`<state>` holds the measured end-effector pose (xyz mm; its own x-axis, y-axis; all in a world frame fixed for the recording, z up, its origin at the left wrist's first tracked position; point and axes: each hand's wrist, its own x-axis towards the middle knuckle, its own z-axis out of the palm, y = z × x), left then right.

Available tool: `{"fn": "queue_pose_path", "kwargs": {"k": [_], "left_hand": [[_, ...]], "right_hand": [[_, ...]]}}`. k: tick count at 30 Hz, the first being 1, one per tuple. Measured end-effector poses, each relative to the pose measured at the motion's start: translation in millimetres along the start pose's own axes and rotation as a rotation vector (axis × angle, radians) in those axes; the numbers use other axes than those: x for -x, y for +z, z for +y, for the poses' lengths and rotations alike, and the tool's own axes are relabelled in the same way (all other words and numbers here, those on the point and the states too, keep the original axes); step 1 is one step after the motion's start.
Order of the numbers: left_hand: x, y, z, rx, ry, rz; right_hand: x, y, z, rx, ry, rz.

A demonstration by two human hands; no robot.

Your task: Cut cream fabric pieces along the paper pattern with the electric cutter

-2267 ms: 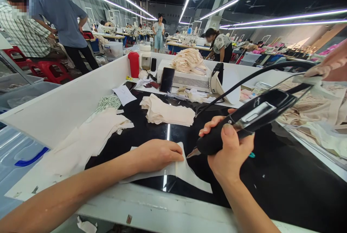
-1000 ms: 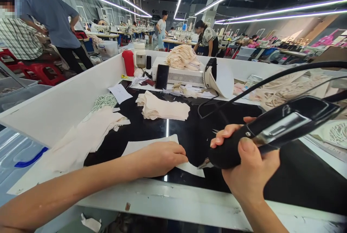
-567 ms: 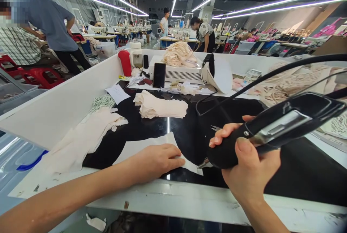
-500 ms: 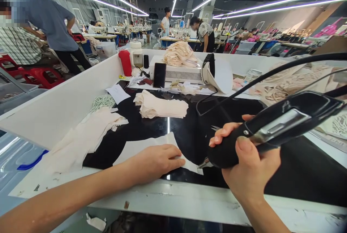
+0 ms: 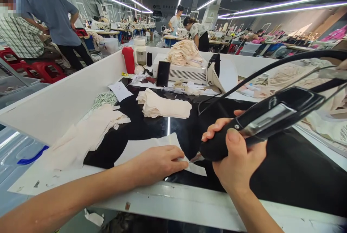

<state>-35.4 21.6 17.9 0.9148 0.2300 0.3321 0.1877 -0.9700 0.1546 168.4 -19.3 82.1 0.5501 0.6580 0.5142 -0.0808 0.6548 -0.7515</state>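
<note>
A white fabric piece with a curved edge lies on the black tabletop. My left hand is on it, thumb and fingers closed at its narrow right end, which sticks out past the fingertips. In my right hand is a black corded handheld tool with a silver lever, gripped around its rounded front. Its narrow metal tip points down left, at the fabric's edge beside my left fingertips; whether it touches, I cannot tell.
A stack of cream fabric pieces lies ahead, with more cream fabric at left. A phone leans against a white vented box. Near the low wall stand a red cup and a jar. The tool's cable arcs at right.
The tool and my right hand have moved left, taking the tip from the fabric's end to beside my left fingertips. My left hand stays on the fabric. The view has shifted slightly.
</note>
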Motion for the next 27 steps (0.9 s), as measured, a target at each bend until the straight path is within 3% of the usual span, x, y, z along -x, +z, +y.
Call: {"fn": "queue_pose_path", "kwargs": {"k": [20, 27], "left_hand": [[1.4, 7.3, 0.9, 0.045, -0.078, 0.070], [1.3, 11.8, -0.5, 0.017, -0.090, 0.053]], "right_hand": [[-8.9, 16.6, 9.4, -0.013, -0.037, 0.013], [-8.8, 15.5, 15.2, 0.019, 0.016, -0.007]]}}
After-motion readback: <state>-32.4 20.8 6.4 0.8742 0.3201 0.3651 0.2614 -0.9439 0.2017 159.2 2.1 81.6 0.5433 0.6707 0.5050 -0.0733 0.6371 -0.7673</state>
